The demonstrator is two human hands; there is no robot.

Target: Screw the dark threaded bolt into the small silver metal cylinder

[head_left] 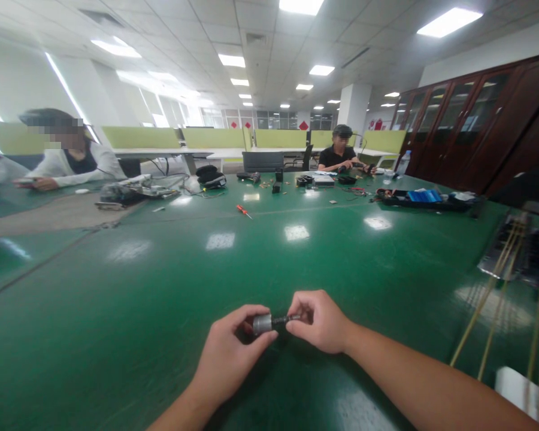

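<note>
1. The small silver barrel (262, 324) is in the person's hands, over the near part of the green tabletop (161, 281). It is far from the far edge and about midway between the left and right sides. The near edge is out of view.

2. The left hand (233, 344) holds the barrel in a narrow grip, fingers on top and thumb below.

3. The right hand (320, 321) pinches a thin dark rod (279, 321) that sticks out of the barrel's right end. Its grip is narrow too.

4. The barrel and rod lie almost flat, side to side. It is hard to tell if they touch the tabletop.

5. The barrel looks like metal, so it is likely hard and stiff, and a bit heavy for how small it is. Its round, shiny side may slip or roll.

6. The rod looks stiff too, but so thin that a hard push sideways might bend it.

7. The best place to hold seems to be around the barrel's fat middle, with a soft pinch near the rod's tip. Whether the rod is stuck fast or loose cannot be told.
</note>
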